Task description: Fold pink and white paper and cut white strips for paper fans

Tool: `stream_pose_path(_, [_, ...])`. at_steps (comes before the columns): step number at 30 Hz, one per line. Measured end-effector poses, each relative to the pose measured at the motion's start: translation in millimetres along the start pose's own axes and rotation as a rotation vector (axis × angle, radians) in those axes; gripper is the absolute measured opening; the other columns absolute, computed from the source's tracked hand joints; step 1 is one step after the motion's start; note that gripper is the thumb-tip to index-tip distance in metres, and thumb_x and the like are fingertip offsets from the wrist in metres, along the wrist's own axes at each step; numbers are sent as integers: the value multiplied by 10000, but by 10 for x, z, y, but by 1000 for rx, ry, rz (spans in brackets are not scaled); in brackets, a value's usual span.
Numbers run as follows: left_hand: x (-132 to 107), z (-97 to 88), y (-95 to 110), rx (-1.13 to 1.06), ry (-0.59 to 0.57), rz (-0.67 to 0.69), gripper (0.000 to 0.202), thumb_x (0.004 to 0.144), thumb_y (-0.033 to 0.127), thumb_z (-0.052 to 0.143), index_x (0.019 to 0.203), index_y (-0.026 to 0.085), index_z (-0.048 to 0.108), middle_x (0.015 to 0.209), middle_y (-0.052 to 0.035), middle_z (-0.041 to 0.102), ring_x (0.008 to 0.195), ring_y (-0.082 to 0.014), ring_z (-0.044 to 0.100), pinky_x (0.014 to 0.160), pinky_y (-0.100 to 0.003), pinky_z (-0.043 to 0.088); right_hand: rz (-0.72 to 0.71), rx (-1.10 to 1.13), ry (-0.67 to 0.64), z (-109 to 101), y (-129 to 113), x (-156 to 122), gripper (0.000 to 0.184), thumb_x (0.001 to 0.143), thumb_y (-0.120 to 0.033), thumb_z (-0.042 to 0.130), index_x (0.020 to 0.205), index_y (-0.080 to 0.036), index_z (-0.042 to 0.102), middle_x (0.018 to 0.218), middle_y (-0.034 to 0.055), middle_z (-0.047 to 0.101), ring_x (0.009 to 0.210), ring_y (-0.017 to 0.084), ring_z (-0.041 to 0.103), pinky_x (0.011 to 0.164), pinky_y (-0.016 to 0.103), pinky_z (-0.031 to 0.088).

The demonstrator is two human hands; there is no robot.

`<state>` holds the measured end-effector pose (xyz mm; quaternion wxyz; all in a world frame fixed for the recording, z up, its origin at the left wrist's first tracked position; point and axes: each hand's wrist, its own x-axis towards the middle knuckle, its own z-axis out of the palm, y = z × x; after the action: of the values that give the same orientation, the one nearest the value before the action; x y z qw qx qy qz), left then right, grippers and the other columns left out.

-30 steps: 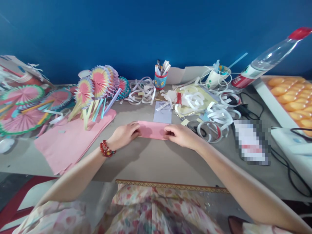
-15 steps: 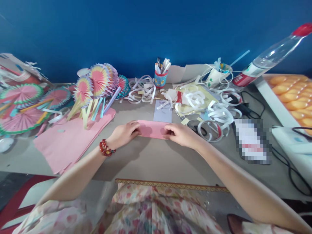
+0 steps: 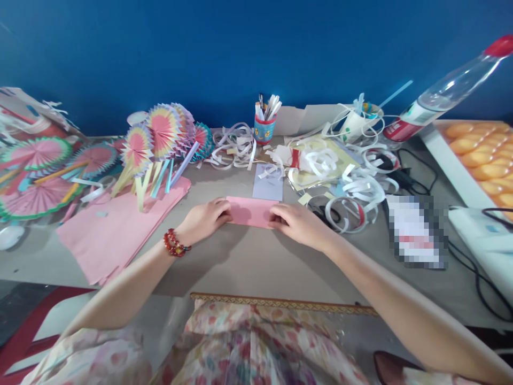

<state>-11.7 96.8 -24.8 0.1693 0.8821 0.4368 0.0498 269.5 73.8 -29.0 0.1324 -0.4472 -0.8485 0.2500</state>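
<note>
A folded pink paper (image 3: 250,212) lies flat on the grey table (image 3: 248,267) in front of me. My left hand (image 3: 205,220), with a red bead bracelet at the wrist, pinches the paper's left end with curled fingers. My right hand (image 3: 298,224) pinches its right end, fingers closed on the edge. A pale lilac paper (image 3: 267,187) lies just behind the pink one.
A stack of pink sheets (image 3: 116,230) lies left, with several pleated paper fans (image 3: 160,133) behind it. A pen cup (image 3: 263,128) stands at the back. White paper strips (image 3: 340,171) pile up to the right, beside a clear bottle (image 3: 444,93), cables and a tray of orange pieces (image 3: 481,160).
Both hands have stayed on the ends of the pink paper; only small finger shifts and a slight camera drift show.
</note>
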Motion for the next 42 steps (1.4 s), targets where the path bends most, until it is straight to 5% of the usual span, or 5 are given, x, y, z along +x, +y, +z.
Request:
stream_pose_path(7, [-32, -8, 72, 129, -4, -34, 140, 996, 297, 452, 991, 197, 549, 1029, -39, 603, 790, -173, 621, 638, -255, 428, -157, -293, 124, 163, 21, -162, 177, 975, -167, 458, 1071, -205, 602, 1085, 76, 599, 972, 197, 564, 805, 288, 394])
stream_pose_path(15, [-102, 109, 52, 276, 44, -3, 255, 1026, 351, 383, 1027, 196, 586, 1016, -43, 594, 774, -157, 607, 640, -255, 443, -263, -550, 136, 204, -36, -205, 222, 950, -146, 502, 1109, -227, 634, 1036, 55, 611, 924, 203, 505, 747, 306, 341])
stream_pose_path(21, [-111, 122, -22, 471, 135, 325, 397, 991, 194, 452, 1360, 335, 489, 1317, -49, 548, 1147, -246, 502, 957, -387, 408, -303, -633, 162, 199, -130, -240, 252, 928, -149, 543, 1148, -218, 646, 1018, 66, 633, 925, 214, 489, 793, 339, 364])
stream_pose_path(28, [-133, 74, -71, 579, 63, 491, 441, 957, 157, 511, 1376, 291, 490, 1331, -53, 572, 1157, -226, 520, 983, -388, 403, -278, -674, 162, 210, -207, -287, 318, 911, -111, 539, 1212, -166, 629, 992, 70, 655, 872, 202, 516, 738, 330, 414])
stream_pose_path(42, [-412, 90, -103, 260, 18, 329, 444, 958, 135, 441, 1396, 198, 474, 1362, -80, 565, 1168, -220, 517, 1009, -378, 405, -76, -410, 214, 313, -209, -511, 383, 874, -60, 513, 1216, -192, 626, 1143, 82, 661, 1076, 252, 538, 961, 418, 426])
